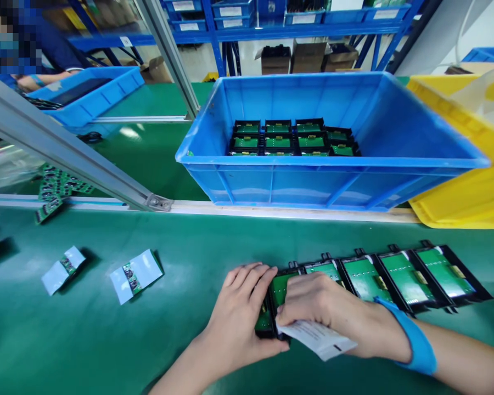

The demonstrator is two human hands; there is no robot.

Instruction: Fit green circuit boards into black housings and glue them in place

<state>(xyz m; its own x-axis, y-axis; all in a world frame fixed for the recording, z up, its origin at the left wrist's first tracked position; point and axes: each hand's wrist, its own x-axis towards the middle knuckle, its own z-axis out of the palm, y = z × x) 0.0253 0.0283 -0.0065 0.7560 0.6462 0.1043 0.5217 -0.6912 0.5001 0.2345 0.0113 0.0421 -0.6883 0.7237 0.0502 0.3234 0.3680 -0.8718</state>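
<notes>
At the left end of a row, my left hand [243,307] grips a black plastic housing [265,329] with a green circuit board in it, thumb at the near edge and fingers over the far side. My right hand [319,299] is closed around a white squeeze tube [319,337] with small print, whose flat tail points toward me. The tube's tip is hidden under the fingers, close over a green circuit board [280,288]. More black housings with green boards [407,277] extend to the right, partly behind my right wrist, which wears a blue band [415,340].
Behind the row stands a blue bin [304,181] holding several housings, beside a yellow bin [461,197]. Boards with pale blue film [142,274] lie at left. A metal post [86,142] slants across the left side. Another person's arm [49,79] is beyond.
</notes>
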